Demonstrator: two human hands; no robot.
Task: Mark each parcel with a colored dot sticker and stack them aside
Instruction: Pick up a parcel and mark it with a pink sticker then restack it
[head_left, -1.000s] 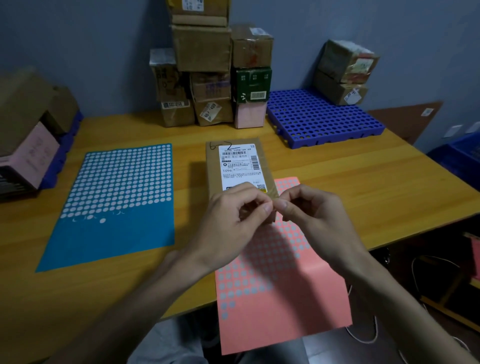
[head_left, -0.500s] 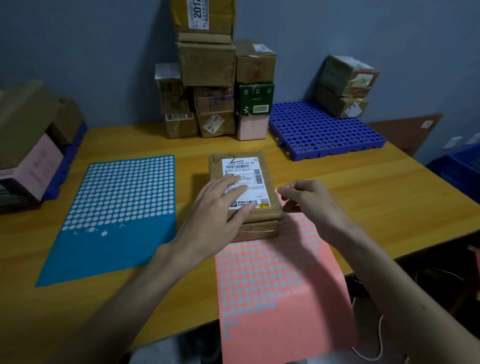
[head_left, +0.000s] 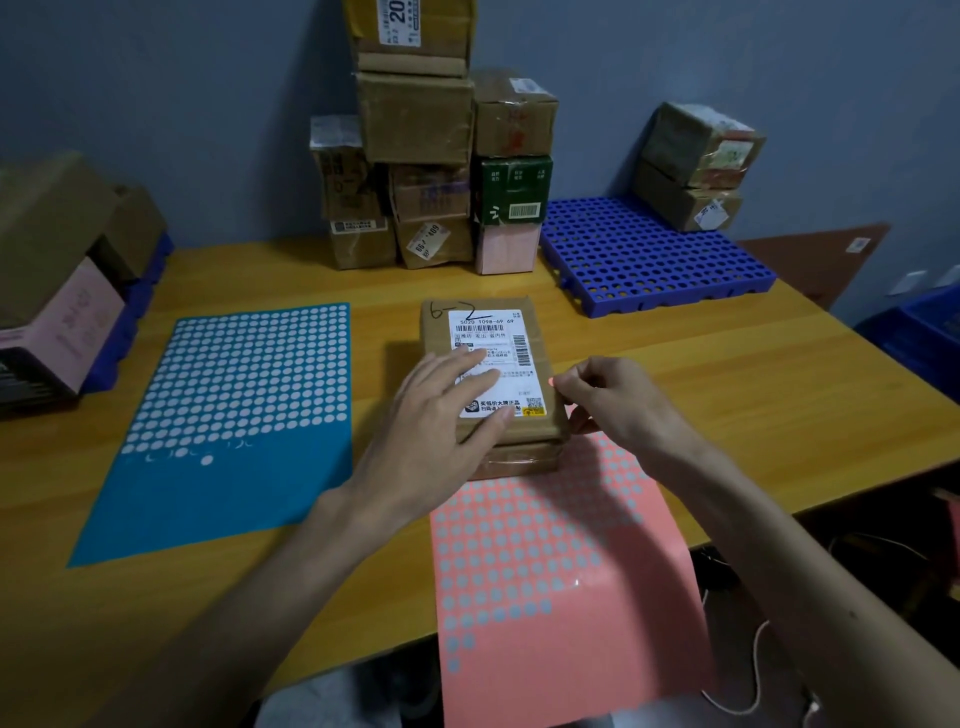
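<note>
— How many sheets, how many parcels?
— Two sticker sheets: the blue sheet (head_left: 234, 415) at nine o'clock of the parcel (head_left: 488, 332), the pink sheet (head_left: 545, 571) at six. One parcel mid-table, two more (head_left: 696, 166) on the blue pallet (head_left: 649, 260) at two o'clock.
— Its looks?
— Brown, taped, with a white barcode label and "6-2" penned on top. The left hand (head_left: 436, 441) lies flat on it with fingers straight. The right hand (head_left: 623, 405), at its three o'clock edge, pinches a pink dot sticker (head_left: 551, 382).

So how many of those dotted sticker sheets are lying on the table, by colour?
Blue sticker sheet: 1
Pink sticker sheet: 1
Total: 2
</note>
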